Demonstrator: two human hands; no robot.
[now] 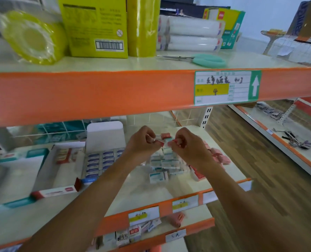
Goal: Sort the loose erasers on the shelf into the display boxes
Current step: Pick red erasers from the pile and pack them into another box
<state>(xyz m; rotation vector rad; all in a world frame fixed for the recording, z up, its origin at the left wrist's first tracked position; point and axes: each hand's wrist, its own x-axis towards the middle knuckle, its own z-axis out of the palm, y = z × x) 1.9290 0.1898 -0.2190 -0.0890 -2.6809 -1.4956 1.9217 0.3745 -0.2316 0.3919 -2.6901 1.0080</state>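
Both forearms reach up from below and meet just above the pile of loose erasers (164, 163) on the shelf (132, 190). The left hand (142, 141) and right hand (184, 145) face each other with fingers curled. Each grip pinches one end of a red-and-white eraser (160, 142); I cannot tell whether it is one piece or two. Left of the pile stands the display box (101, 160) of blue-labelled erasers.

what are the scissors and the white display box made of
Scissors: grey blades with a dull sheen, likely metal; mint handles smooth and matte, probably plastic. Display box: thin white flap standing up with folded edges, looks like matte cardboard.
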